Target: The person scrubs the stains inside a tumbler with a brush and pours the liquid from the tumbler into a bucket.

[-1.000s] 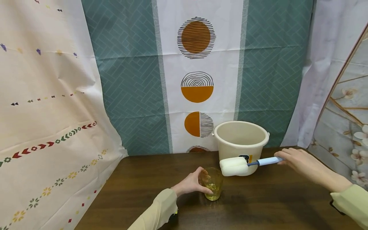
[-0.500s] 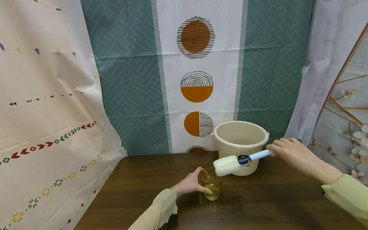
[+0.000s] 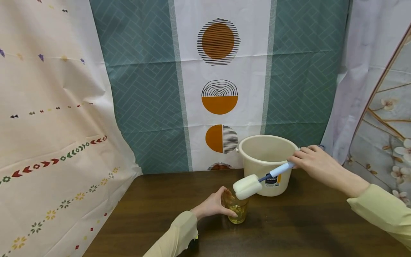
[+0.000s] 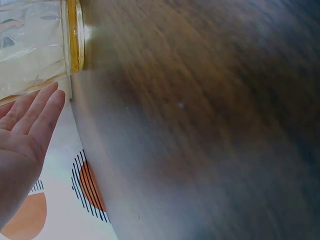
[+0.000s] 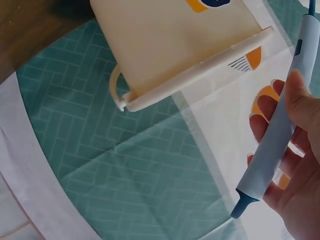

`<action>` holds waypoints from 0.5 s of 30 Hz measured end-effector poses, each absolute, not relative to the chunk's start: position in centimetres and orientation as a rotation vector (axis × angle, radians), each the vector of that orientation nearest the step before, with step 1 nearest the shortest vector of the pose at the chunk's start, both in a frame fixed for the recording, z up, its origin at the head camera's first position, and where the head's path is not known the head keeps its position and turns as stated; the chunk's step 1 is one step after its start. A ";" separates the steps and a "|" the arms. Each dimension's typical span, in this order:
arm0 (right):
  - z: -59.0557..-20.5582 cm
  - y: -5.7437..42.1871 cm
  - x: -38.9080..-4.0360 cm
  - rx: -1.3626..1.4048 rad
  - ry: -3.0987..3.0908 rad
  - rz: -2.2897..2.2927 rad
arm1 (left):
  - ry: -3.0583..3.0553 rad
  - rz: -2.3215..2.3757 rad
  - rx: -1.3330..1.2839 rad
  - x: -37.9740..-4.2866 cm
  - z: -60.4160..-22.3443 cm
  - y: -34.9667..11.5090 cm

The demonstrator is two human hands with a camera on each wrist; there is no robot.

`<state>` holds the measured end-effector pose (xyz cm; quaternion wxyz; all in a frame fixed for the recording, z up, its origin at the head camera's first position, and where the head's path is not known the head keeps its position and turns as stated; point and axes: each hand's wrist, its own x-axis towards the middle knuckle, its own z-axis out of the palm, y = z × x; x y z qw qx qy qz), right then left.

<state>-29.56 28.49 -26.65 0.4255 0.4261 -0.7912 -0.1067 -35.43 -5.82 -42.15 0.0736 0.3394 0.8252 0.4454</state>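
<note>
The work surface is a dark brown wood-grain tabletop [image 3: 160, 200]. A green herringbone curtain [image 3: 144, 89] covers the far side, with a white central panel [image 3: 219, 73] bearing orange-and-black circle motifs. Left side: cream cloth [image 3: 57, 125], rows of small coloured motifs. Right side: pale cloth [image 3: 385, 128], blossom-and-branch print.

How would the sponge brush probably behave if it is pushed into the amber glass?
Its light-blue handle looks smooth and straight, so it should bend little. The puffy white head resembles foam, so it will likely squash and feel light for its size.
</note>
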 end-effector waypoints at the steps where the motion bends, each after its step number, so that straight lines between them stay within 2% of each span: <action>1: -26.6 28.4 -29.6 1.072 -1.978 -0.276 | 2.487 1.328 1.015 -35.4 -42.1 -5.8; 15: -25.5 26.5 -30.1 1.133 -1.971 -0.391 | 2.495 1.323 1.000 -35.6 -42.3 -5.9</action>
